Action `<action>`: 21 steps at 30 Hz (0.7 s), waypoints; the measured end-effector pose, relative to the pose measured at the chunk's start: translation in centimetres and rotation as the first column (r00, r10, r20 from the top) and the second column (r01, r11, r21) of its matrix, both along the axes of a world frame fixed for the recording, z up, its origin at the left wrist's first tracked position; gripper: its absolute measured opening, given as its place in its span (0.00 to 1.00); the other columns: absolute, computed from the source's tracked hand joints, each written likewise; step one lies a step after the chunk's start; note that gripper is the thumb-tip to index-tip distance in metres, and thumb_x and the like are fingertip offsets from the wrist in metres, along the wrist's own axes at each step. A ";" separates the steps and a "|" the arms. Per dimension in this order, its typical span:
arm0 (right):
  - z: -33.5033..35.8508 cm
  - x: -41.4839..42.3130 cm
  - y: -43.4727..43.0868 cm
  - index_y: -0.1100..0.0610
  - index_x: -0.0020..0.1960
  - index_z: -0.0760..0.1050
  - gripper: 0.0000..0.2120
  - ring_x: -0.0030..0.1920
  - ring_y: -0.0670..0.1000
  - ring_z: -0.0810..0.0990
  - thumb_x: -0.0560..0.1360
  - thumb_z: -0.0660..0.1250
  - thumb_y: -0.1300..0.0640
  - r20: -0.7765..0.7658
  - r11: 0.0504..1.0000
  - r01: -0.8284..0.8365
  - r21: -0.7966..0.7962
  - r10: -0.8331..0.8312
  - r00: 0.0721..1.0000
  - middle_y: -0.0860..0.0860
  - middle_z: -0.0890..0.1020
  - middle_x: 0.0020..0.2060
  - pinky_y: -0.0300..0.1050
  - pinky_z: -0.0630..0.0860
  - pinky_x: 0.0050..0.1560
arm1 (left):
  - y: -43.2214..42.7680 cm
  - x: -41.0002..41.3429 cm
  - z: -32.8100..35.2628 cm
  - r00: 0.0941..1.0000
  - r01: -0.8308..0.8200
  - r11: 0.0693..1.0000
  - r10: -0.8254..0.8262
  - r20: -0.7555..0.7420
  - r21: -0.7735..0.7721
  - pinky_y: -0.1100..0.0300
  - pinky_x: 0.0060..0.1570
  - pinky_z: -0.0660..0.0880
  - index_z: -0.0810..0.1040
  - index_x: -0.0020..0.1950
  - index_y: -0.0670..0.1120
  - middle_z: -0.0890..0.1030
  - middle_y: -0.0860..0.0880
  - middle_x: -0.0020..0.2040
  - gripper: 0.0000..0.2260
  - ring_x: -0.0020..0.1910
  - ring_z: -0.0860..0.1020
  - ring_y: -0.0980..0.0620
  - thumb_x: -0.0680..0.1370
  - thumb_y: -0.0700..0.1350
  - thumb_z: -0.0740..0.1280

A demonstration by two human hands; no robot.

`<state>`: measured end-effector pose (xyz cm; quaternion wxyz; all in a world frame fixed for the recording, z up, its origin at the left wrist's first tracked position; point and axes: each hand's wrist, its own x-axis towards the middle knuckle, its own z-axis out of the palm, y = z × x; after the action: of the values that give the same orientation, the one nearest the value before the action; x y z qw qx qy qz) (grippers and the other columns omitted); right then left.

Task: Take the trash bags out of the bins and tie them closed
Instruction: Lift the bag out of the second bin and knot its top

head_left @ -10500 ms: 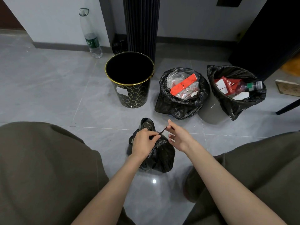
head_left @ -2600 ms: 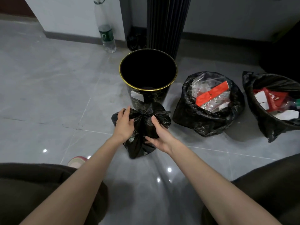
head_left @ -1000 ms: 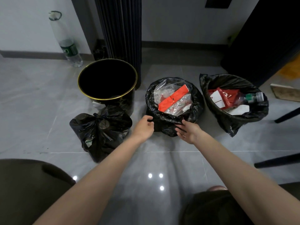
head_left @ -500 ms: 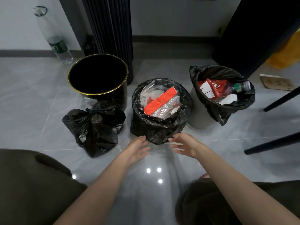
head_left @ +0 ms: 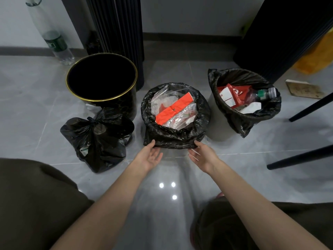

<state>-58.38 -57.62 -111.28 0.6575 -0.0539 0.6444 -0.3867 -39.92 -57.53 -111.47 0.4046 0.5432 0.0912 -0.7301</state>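
1. Step in hand: the second of three bags. One tied bag [head_left: 97, 141] lies knotted on the floor [head_left: 167, 210], against the front of the empty bin [head_left: 100, 101]. The middle bag [head_left: 173, 139], open and full of clear wrappers and a red packet [head_left: 173, 110], is folded over its bin, which the overhang hides. A third bag [head_left: 243, 121] lines the right bin [head_left: 217, 127], untied.
2. Hands: both released, fingers straight, palms turned inward. The left hand [head_left: 150, 156] is at the left lower corner of the middle bag's overhang and the right hand [head_left: 204, 156] at the right corner. Fingertips appear to touch the plastic; neither grasps it.
3. Next move, as judged: pinch the hem on both sides, peel it up over the rim, gather the mouth, lift clear, knot. Contents stand near rim level, so an uneven pull risks spillage.
4. Clearances: the tied bag is just beside on the left and the right bin near on the right. Bare floor between the knees offers room for setting down. Chair legs [head_left: 310, 109] stand well apart.
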 end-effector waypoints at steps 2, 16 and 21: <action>0.8 0.2 0.0 0.56 0.46 0.68 0.04 0.34 0.48 0.75 0.80 0.60 0.61 -0.073 0.995 0.072 -0.074 -0.077 0.994 0.52 0.74 0.35 0.41 0.74 0.39 | -0.1 0.1 0.8 0.999 -0.036 0.999 0.036 0.031 -0.013 0.59 0.56 0.74 0.72 0.42 0.43 0.75 0.47 0.40 0.06 0.41 0.76 0.52 0.78 0.39 0.63; 10.1 0.2 -4.5 0.59 0.52 0.66 0.03 0.29 0.45 0.72 0.80 0.55 0.65 -0.330 0.811 -0.022 -0.584 -0.213 0.920 0.50 0.71 0.31 0.35 0.73 0.32 | -3.6 1.6 10.8 0.903 0.104 0.863 0.127 0.411 -0.495 0.65 0.38 0.76 0.76 0.41 0.48 0.78 0.51 0.37 0.06 0.34 0.77 0.58 0.77 0.39 0.66; 10.6 -1.9 -6.0 0.55 0.40 0.68 0.10 0.31 0.49 0.73 0.78 0.55 0.64 -0.491 0.846 -0.242 -0.476 -0.027 0.871 0.53 0.73 0.32 0.41 0.74 0.34 | -5.5 2.6 11.9 0.831 0.248 0.917 -0.036 0.555 -0.311 0.64 0.35 0.74 0.77 0.53 0.47 0.78 0.51 0.44 0.09 0.37 0.75 0.57 0.74 0.44 0.69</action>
<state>-60.25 -63.64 -100.72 0.4586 -0.3618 0.6527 -0.4825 -37.34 -62.99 -99.61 0.4523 0.6449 -0.2067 -0.5804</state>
